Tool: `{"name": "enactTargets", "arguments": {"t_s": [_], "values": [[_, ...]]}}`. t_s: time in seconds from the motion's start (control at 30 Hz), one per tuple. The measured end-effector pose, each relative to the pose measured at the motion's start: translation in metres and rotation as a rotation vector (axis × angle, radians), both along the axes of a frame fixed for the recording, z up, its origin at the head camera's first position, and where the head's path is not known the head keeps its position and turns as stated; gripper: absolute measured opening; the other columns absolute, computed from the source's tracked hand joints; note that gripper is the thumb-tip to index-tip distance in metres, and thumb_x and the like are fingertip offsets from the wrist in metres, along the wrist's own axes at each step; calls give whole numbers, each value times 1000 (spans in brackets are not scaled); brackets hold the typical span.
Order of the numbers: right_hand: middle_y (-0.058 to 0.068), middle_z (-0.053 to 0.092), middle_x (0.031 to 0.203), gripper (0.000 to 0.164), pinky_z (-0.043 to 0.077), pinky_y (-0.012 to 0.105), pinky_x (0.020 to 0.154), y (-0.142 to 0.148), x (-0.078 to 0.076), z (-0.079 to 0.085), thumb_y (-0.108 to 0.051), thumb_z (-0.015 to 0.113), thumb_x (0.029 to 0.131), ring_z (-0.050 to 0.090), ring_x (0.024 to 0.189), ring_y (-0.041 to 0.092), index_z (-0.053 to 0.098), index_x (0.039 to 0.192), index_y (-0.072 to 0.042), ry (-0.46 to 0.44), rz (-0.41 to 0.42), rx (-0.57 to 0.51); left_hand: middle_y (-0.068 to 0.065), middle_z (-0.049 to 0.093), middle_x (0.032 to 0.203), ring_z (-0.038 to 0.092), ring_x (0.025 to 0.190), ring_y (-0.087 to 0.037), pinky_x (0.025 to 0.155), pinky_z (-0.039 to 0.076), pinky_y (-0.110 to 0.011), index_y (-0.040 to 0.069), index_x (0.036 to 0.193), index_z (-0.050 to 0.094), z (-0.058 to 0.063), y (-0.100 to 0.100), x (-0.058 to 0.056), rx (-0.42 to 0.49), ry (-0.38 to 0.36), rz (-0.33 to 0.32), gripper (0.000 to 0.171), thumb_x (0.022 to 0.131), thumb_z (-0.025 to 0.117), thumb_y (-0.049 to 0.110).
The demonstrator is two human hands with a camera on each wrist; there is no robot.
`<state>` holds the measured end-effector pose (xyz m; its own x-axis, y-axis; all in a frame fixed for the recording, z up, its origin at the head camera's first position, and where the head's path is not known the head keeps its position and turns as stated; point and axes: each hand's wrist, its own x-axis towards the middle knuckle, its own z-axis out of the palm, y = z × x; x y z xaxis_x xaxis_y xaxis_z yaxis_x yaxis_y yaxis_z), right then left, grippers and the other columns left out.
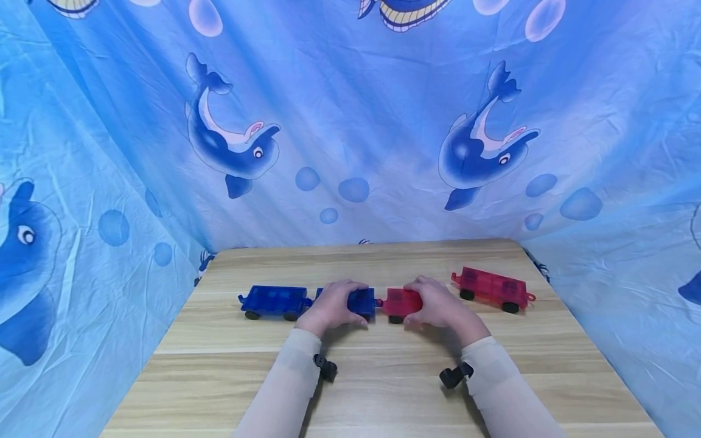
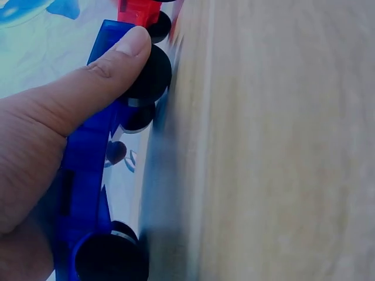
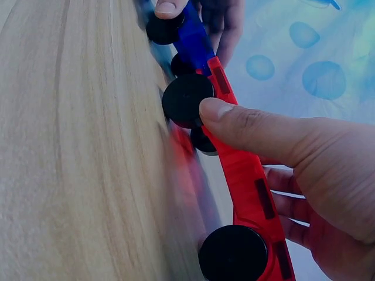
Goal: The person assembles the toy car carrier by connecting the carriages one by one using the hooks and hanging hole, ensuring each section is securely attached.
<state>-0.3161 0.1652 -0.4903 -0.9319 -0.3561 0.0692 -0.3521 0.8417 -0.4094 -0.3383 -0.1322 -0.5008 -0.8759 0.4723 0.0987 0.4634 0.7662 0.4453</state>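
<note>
My left hand (image 1: 332,306) grips a see-through blue toy train car (image 1: 361,300) from above, its thumb pressed to the near side by a black wheel (image 2: 146,76). Facing it, my right hand (image 1: 440,306) holds a red toy train car (image 1: 400,301) the same way, with the thumb beside the front wheel (image 3: 188,100). The two cars stand end to end, the red one's small coupling (image 1: 379,302) meeting the blue one's end; I cannot tell whether they are hooked. A second blue car (image 1: 274,299) adjoins the held blue car on the left.
Apart from the row, another red car (image 1: 491,288) stands at the back right, slightly angled. All of them are on a wood-grain table (image 1: 383,377). A blue dolphin-print curtain (image 1: 361,121) surrounds its back and sides. Each wrist wears a small black camera (image 1: 327,368).
</note>
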Motion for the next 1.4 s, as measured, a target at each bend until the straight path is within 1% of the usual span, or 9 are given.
{"name": "enactTargets", "arguments": {"t_s": [0.2,0.43,0.6,0.73,0.93,1.07,1.27,1.4], "values": [[2,60,130,82,51,49,99,0,0,0,-40,96,74,55,119,27,63,146,-15,-9,-5,-4,5,55,153,47,144,-27,119,35,-54,31,150,58,2,-3,0,-13,-2,-5,89,71,96,50],[5,58,140,84,49,50,106,-5,-1,-4,-35,95,77,54,126,29,58,150,-12,-11,1,-38,4,55,153,46,145,-28,118,37,-55,29,149,60,5,-12,0,30,-42,-10,88,71,97,48],[2,59,135,83,52,44,102,-10,-1,-6,-33,95,78,56,120,24,59,149,-9,-3,20,-71,5,55,153,46,145,-27,117,39,-53,30,148,60,5,-19,-2,43,-69,12,89,70,98,46],[1,59,132,82,52,41,101,-13,-1,-7,-33,95,79,56,118,22,59,148,-7,6,35,-88,4,56,152,48,143,-28,116,41,-54,28,147,60,6,-24,-4,48,-82,12,90,69,99,44],[4,58,136,84,48,45,109,-18,0,-8,-35,94,80,55,126,26,57,150,-6,25,51,-85,2,57,150,50,142,-28,114,43,-53,26,146,61,8,-30,-5,45,-90,12,90,66,101,42],[6,57,139,84,47,47,111,-20,0,-9,-34,94,80,55,129,29,57,150,-5,34,60,-82,1,57,150,49,142,-30,114,42,-55,25,145,61,9,-33,-5,54,-96,22,90,66,102,39],[6,56,142,85,45,47,113,-23,0,-10,-34,93,81,53,132,29,55,152,-6,22,53,-75,1,55,152,46,144,-31,115,41,-55,26,147,60,9,-38,-6,53,-106,39,93,65,102,36],[5,56,141,85,45,45,113,-23,-1,-10,-34,94,80,53,132,27,56,152,-7,20,47,-69,1,55,152,46,144,-31,115,41,-55,27,146,60,8,-38,-7,38,-97,44,93,65,102,38]]}}
